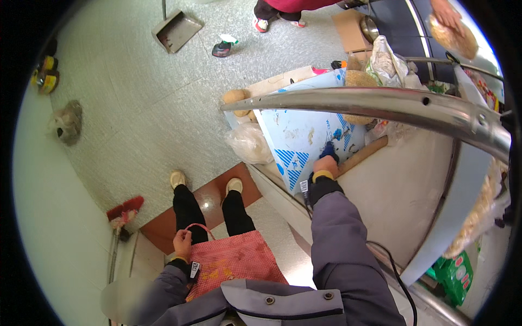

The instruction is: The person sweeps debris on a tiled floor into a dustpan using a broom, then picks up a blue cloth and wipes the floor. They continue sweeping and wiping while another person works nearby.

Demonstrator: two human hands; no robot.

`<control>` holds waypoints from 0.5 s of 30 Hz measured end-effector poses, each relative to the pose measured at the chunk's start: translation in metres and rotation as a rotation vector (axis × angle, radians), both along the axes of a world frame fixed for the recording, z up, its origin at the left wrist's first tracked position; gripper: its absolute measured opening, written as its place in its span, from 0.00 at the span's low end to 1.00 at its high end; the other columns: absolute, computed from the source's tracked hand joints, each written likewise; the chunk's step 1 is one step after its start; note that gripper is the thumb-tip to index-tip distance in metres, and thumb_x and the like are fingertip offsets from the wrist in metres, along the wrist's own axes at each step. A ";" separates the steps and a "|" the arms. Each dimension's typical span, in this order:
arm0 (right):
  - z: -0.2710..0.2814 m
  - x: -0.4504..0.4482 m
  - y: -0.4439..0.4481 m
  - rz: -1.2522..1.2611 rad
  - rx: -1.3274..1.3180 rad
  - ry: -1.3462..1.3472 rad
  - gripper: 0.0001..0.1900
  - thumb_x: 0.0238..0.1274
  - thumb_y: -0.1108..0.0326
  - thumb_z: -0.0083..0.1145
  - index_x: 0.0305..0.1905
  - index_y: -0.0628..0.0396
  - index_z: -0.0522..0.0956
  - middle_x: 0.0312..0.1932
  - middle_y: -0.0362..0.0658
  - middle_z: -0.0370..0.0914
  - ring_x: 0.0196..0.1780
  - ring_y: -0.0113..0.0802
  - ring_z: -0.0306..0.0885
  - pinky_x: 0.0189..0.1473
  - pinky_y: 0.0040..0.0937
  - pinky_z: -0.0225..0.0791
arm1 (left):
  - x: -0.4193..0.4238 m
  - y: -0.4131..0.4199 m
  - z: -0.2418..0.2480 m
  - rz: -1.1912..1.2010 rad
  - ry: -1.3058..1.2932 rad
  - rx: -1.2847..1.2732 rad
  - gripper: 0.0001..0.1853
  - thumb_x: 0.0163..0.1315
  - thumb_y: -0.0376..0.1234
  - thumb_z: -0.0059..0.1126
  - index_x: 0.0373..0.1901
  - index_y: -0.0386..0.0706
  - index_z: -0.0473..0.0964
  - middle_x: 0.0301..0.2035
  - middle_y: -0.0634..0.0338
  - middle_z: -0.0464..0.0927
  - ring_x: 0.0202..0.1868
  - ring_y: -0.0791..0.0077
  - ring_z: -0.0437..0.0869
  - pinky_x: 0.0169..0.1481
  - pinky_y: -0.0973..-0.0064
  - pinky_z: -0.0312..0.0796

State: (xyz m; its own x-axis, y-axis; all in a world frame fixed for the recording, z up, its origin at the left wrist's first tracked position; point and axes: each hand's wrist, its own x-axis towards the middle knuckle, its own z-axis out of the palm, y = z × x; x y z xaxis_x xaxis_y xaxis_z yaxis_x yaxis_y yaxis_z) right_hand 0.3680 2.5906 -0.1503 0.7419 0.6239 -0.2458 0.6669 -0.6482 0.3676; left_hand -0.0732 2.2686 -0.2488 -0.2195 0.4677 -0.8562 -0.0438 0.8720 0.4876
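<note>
My left hand [182, 243] is closed on the cord handle of a red woven bag [234, 261], which hangs in front of my legs. Over on the counter, my right hand [326, 164] grips a dark blue object [329, 150], perhaps a cloth or brush, against a sheet covered in white and blue film [291, 142]. Soiled spots mark the film. A brown roll or tube [363, 155] lies on the counter beside that hand. Left of the sheet sits a clear plastic bag [249, 143], with round tan items [235, 97] behind it.
A curved metal rail [367, 102] crosses above the counter. On the floor are a dustpan [177, 31], a spray bottle [222, 48], a tied bag [69, 122] and a red broom [125, 208]. Another person's legs [277, 12] show at the top; a hand [448, 18] rests on a tan bundle at upper right.
</note>
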 end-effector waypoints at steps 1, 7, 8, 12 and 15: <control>0.002 -0.017 -0.006 -0.029 0.001 0.029 0.16 0.49 0.64 0.54 0.44 0.56 0.74 0.43 0.55 0.73 0.44 0.48 0.74 0.44 0.38 0.70 | -0.006 0.001 0.003 0.063 -0.082 -0.079 0.06 0.58 0.32 0.52 0.29 0.38 0.71 0.19 0.66 0.70 0.21 0.82 0.69 0.27 0.83 0.64; 0.014 -0.078 -0.031 0.075 0.012 0.123 0.17 0.46 0.67 0.56 0.42 0.64 0.71 0.45 0.55 0.71 0.51 0.47 0.70 0.50 0.37 0.67 | -0.034 0.017 0.026 0.132 -0.200 -0.127 0.05 0.58 0.32 0.51 0.31 0.39 0.71 0.19 0.65 0.70 0.19 0.84 0.69 0.20 0.86 0.61; 0.016 -0.078 -0.034 0.066 0.003 0.138 0.17 0.46 0.67 0.55 0.42 0.64 0.71 0.45 0.55 0.71 0.50 0.47 0.70 0.49 0.37 0.67 | -0.038 0.019 0.031 0.115 -0.204 -0.126 0.05 0.58 0.32 0.51 0.31 0.39 0.71 0.19 0.65 0.70 0.19 0.84 0.69 0.19 0.86 0.61; 0.010 -0.039 -0.045 -0.089 0.004 0.205 0.16 0.49 0.66 0.53 0.42 0.66 0.73 0.44 0.57 0.73 0.47 0.50 0.73 0.48 0.39 0.68 | -0.050 0.025 0.039 0.105 -0.207 -0.153 0.05 0.59 0.32 0.50 0.32 0.40 0.71 0.19 0.65 0.70 0.17 0.84 0.68 0.18 0.86 0.61; -0.012 0.013 -0.055 -0.249 -0.096 0.146 0.17 0.48 0.64 0.53 0.41 0.65 0.76 0.43 0.56 0.75 0.48 0.47 0.74 0.48 0.37 0.68 | -0.051 0.020 0.036 0.086 -0.159 -0.162 0.05 0.59 0.32 0.49 0.32 0.39 0.72 0.19 0.64 0.70 0.17 0.84 0.68 0.19 0.86 0.61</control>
